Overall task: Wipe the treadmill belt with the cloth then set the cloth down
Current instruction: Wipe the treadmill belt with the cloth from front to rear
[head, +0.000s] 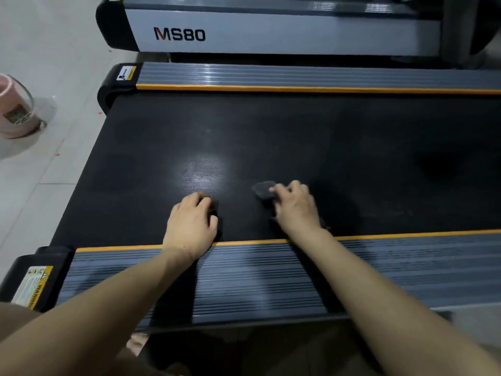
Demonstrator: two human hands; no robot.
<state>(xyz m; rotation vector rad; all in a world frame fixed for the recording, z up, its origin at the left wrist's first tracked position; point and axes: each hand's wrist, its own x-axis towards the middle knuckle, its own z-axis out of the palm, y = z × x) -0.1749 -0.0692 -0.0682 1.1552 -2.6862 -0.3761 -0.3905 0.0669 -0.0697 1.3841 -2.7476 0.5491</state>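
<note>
The black treadmill belt [271, 137] stretches across the view between two grey ribbed side rails with orange edging. A dark grey cloth [263, 189] lies bunched on the belt near its front edge. My right hand [295, 206] presses down on the cloth, fingers curled over it, so only the cloth's far left end shows. My left hand [192, 222] rests on the belt to the left, fingers curled under; a dark bit shows at its fingertips, and I cannot tell whether that is cloth or shadow.
The near side rail [244, 272] runs under both forearms. A second treadmill marked MS80 [271, 31] stands behind the far rail [298, 77]. A pink bucket [15, 107] sits on the tiled floor at the left.
</note>
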